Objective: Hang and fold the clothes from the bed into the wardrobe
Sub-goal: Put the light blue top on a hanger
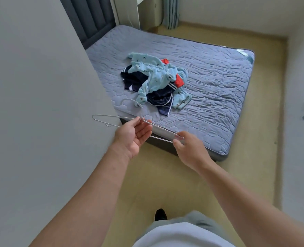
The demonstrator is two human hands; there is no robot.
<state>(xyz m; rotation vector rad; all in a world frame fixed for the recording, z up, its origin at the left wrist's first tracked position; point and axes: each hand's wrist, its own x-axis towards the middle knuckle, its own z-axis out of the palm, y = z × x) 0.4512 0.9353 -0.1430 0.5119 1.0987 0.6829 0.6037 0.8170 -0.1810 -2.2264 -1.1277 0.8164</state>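
A heap of clothes lies on the grey-blue quilted bed: a light blue patterned garment on top, dark navy pieces with white stripes under it, a bit of red showing. I hold a thin wire hanger in the air in front of the bed's near corner, its hook pointing up. My left hand, palm up, pinches the hanger near its neck. My right hand grips the hanger's right end.
A grey wall or panel fills the left side, close to my left arm. A dark padded headboard stands behind the bed, curtains at the back. Beige floor runs around the bed.
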